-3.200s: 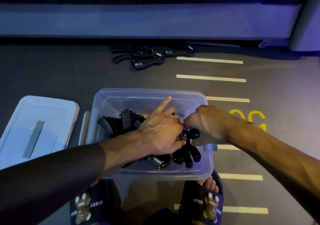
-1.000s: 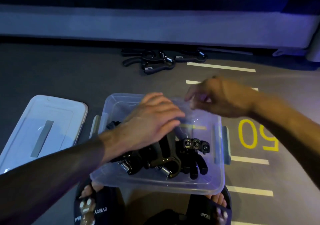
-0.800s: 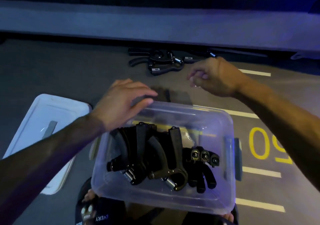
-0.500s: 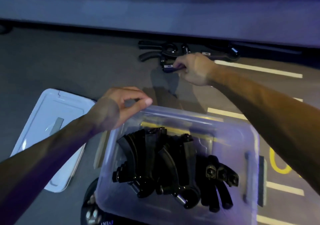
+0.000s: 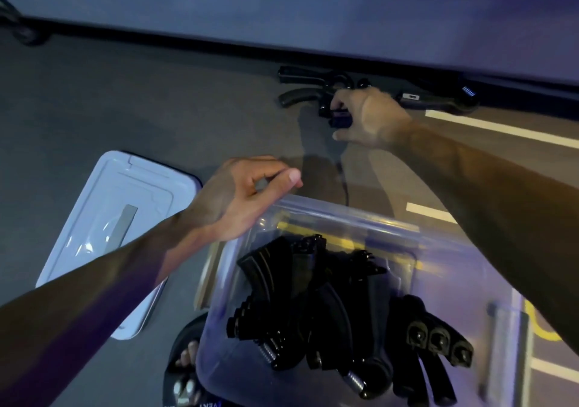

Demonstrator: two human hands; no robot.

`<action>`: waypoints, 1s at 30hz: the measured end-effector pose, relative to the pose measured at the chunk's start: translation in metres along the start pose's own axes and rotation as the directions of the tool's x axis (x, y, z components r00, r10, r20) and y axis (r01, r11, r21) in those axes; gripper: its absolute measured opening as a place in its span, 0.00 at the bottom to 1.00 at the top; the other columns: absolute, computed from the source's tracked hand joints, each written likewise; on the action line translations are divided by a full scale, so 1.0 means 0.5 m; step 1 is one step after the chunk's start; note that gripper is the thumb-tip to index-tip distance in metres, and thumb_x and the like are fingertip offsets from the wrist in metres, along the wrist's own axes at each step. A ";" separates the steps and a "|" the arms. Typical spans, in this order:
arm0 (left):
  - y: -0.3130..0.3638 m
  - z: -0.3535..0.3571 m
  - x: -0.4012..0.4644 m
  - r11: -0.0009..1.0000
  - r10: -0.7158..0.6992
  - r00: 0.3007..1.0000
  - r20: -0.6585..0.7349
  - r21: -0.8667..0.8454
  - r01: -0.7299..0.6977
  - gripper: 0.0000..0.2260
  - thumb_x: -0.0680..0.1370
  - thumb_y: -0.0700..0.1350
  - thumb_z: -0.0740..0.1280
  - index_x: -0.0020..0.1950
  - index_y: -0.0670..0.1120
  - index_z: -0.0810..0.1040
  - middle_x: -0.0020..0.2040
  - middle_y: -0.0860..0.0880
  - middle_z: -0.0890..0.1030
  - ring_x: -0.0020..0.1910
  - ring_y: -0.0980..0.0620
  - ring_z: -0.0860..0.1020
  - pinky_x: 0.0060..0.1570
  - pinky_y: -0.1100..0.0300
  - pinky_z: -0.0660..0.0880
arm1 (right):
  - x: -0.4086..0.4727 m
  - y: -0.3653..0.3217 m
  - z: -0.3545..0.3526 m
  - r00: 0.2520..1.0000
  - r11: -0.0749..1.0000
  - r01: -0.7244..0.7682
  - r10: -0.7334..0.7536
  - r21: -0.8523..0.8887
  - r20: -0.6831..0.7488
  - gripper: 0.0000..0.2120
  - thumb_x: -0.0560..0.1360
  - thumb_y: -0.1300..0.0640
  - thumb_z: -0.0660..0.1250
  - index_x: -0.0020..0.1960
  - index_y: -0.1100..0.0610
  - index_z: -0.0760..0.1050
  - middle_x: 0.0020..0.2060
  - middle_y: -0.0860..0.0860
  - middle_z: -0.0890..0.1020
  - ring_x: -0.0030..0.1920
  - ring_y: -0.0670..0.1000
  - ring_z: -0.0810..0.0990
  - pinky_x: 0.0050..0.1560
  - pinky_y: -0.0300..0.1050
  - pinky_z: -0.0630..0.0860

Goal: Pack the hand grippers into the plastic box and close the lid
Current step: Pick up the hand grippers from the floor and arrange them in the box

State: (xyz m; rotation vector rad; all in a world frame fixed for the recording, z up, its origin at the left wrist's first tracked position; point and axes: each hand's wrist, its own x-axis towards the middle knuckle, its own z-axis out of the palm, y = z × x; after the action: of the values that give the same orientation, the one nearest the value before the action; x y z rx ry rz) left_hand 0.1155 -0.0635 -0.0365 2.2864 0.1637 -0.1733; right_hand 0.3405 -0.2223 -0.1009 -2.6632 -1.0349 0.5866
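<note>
The right hand (image 5: pixel 369 118) grips one black hand gripper (image 5: pixel 340 119) from the far floor pile; the left hand (image 5: pixel 241 196) hovers empty, loosely curled, over the clear plastic box (image 5: pixel 454 250) — grippers inside, white lid (image 5: pixel 103 218) lying left.

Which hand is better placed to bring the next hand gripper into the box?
Right hand: it already grips a hand gripper from the floor pile. The left hand hovers empty by the box rim.
</note>
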 end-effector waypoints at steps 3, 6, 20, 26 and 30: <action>0.005 -0.003 -0.007 1.000 -0.014 0.999 -0.030 0.013 0.015 0.17 0.84 0.58 0.59 0.51 0.52 0.84 0.47 0.57 0.84 0.50 0.59 0.81 0.52 0.60 0.74 | -0.032 -0.005 -0.052 0.986 1.000 0.002 0.003 0.027 -0.169 0.17 0.70 0.47 0.71 0.56 0.51 0.75 0.49 0.55 0.83 0.51 0.60 0.80 0.51 0.51 0.78; 0.014 -0.008 -0.017 0.997 -0.037 0.998 -0.041 0.062 0.040 0.18 0.84 0.60 0.57 0.55 0.52 0.82 0.48 0.56 0.85 0.49 0.57 0.82 0.51 0.54 0.76 | -0.092 -0.015 -0.109 0.953 0.987 0.069 -0.023 0.143 -0.301 0.14 0.71 0.50 0.67 0.55 0.53 0.78 0.42 0.52 0.81 0.45 0.56 0.80 0.48 0.47 0.76; 0.017 -0.066 -0.107 0.934 -0.136 0.947 -0.290 -0.357 0.024 0.09 0.84 0.45 0.63 0.50 0.52 0.81 0.44 0.56 0.85 0.42 0.56 0.80 0.52 0.60 0.76 | -0.410 -0.237 -0.303 0.900 0.900 0.412 -0.378 0.141 -0.217 0.14 0.75 0.48 0.69 0.60 0.49 0.78 0.35 0.40 0.79 0.34 0.45 0.79 0.39 0.33 0.73; 0.044 -0.081 -0.125 0.928 -0.089 0.943 -0.320 -0.371 -0.039 0.09 0.85 0.43 0.62 0.53 0.46 0.82 0.40 0.58 0.83 0.46 0.54 0.82 0.52 0.66 0.75 | -0.402 -0.269 -0.213 0.896 0.899 0.437 -0.438 -0.028 -0.074 0.12 0.74 0.50 0.69 0.56 0.51 0.78 0.41 0.47 0.82 0.33 0.41 0.73 0.41 0.37 0.74; 0.045 -0.086 -0.128 0.943 -0.053 0.961 -0.270 -0.331 -0.041 0.06 0.83 0.45 0.66 0.51 0.49 0.83 0.44 0.56 0.85 0.47 0.58 0.81 0.53 0.65 0.75 | -0.385 -0.272 -0.157 0.909 0.898 0.411 -0.416 -0.154 0.003 0.12 0.74 0.48 0.67 0.56 0.51 0.76 0.42 0.48 0.81 0.41 0.51 0.76 0.45 0.47 0.76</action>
State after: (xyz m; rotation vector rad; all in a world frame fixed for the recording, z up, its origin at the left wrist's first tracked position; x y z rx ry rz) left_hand 0.0598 -0.0497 0.0196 1.9606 0.3195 0.1627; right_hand 0.1652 -0.2604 0.0709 -2.4424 -1.6356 0.3885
